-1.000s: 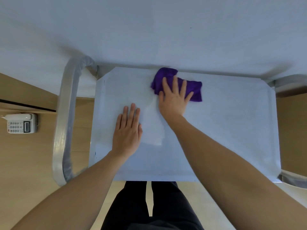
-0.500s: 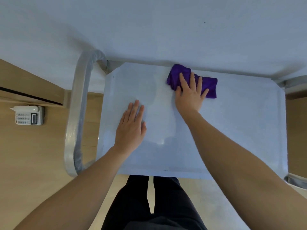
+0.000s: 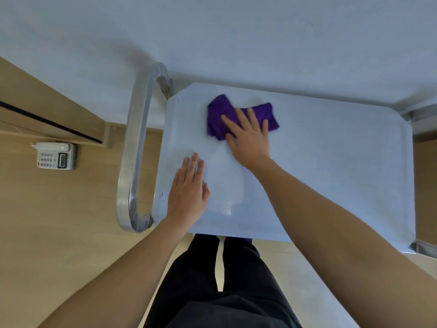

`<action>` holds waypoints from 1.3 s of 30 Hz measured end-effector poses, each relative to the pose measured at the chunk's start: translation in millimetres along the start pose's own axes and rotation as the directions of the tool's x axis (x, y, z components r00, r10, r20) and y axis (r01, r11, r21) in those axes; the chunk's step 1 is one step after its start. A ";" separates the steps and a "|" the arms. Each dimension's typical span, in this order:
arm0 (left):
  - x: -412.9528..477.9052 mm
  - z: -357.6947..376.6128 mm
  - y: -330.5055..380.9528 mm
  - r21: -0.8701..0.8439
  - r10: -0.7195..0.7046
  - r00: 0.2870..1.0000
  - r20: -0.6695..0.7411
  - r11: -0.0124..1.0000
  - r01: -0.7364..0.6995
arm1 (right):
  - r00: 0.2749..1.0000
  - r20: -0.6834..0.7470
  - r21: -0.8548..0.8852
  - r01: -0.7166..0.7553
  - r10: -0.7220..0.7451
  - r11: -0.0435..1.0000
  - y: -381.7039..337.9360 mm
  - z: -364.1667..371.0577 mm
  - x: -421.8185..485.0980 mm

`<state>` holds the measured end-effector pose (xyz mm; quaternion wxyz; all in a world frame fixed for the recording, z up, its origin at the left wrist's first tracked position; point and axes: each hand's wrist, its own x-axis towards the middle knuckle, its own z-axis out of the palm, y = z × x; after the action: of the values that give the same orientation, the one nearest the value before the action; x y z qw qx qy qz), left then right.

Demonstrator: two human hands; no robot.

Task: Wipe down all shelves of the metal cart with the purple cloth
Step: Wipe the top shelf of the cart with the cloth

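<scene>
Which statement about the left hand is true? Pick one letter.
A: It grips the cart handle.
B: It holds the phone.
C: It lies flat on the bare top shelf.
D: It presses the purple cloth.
C: the left hand lies flat with straight fingers on the top shelf, apart from the purple cloth, which the right hand presses.

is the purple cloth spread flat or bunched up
Bunched up: the purple cloth lies crumpled in uneven folds under the right hand on the cart's top shelf.
</scene>
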<state>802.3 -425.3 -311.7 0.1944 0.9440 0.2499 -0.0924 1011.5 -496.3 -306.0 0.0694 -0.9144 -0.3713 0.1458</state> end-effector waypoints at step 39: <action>-6.9 30.6 158.0 0.075 0.238 0.955 0.179 0.964 -0.254 | 0.985 0.056 0.059 -0.168 0.164 0.984 120.4 0.5 -185.8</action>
<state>874.2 -567.2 -286.8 0.1789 0.9649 0.1083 -0.1588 964.1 -712.2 -294.8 0.0767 -0.9354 -0.2905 0.1861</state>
